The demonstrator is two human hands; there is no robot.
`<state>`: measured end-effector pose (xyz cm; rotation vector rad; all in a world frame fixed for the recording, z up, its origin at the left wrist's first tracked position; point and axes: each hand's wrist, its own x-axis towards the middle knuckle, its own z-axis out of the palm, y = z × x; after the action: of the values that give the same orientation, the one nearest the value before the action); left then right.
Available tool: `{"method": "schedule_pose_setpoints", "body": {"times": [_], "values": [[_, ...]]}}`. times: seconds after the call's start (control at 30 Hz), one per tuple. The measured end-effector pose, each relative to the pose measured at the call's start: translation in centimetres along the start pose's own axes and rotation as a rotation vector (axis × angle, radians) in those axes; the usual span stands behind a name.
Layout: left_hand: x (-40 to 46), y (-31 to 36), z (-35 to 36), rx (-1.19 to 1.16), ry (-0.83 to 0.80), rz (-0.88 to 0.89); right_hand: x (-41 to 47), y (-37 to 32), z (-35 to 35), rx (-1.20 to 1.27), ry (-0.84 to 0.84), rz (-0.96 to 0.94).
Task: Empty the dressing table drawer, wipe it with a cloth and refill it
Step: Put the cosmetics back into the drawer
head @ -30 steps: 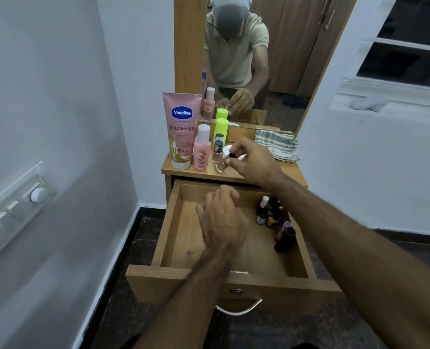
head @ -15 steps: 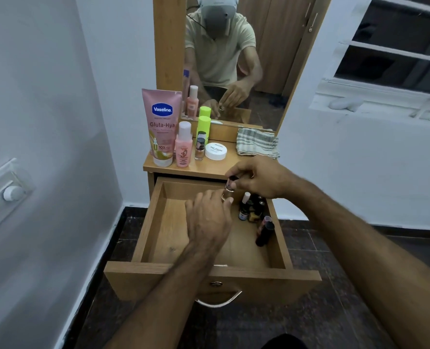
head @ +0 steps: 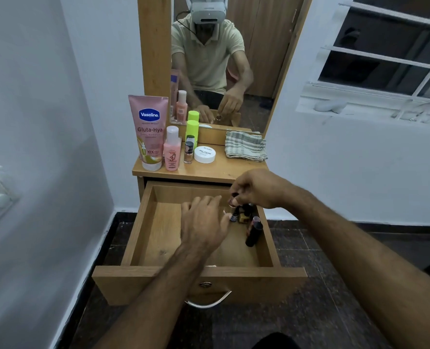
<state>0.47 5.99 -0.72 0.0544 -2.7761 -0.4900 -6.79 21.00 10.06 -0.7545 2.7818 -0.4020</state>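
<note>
The left hand (head: pixel 204 222) has slid toward the drawer's (head: pixel 199 275) back right corner, fingers loosely spread, empty. The right hand (head: pixel 256 188) has carried a small bottle (head: pixel 232 202) down from the bench (head: pixel 209 171), pinched, among the bottles there: refilling looks underway.

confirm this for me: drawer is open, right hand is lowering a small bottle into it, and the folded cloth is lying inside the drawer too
Not quite. The cloth is not in the drawer; the head view shows it folded on the tabletop, at the right by the mirror. The rest holds: the drawer is open and the right hand holds a small bottle over it.
</note>
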Motion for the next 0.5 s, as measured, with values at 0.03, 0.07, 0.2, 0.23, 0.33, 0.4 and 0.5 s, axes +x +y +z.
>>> {"method": "schedule_pose_setpoints", "body": {"times": [0.03, 0.07, 0.2, 0.23, 0.33, 0.4, 0.5], "values": [[0.0, -0.1, 0.1, 0.008, -0.011, -0.010, 0.0, 0.4, 0.5, -0.039, -0.013, 0.024], [0.1, -0.1, 0.1, 0.008, -0.013, -0.028, 0.0, 0.8, 1.0, -0.087, -0.026, 0.043], [0.2, -0.3, 0.0, -0.009, 0.002, -0.086, 0.0, 1.8, 3.2, -0.303, -0.050, 0.082], [0.2, -0.3, 0.0, -0.011, 0.007, -0.089, 0.1, 2.0, 3.7, -0.329, -0.036, 0.091], [0.2, -0.2, 0.0, -0.015, 0.015, -0.092, 0.5, 2.7, 4.8, -0.352, 0.009, 0.115], [0.3, -0.2, 0.0, -0.024, 0.020, -0.096, 0.8, 3.0, 5.3, -0.351, 0.024, 0.127], [0.3, -0.2, 0.1, -0.035, 0.018, -0.104, 1.1, 3.4, 5.9, -0.353, 0.041, 0.130]]}}
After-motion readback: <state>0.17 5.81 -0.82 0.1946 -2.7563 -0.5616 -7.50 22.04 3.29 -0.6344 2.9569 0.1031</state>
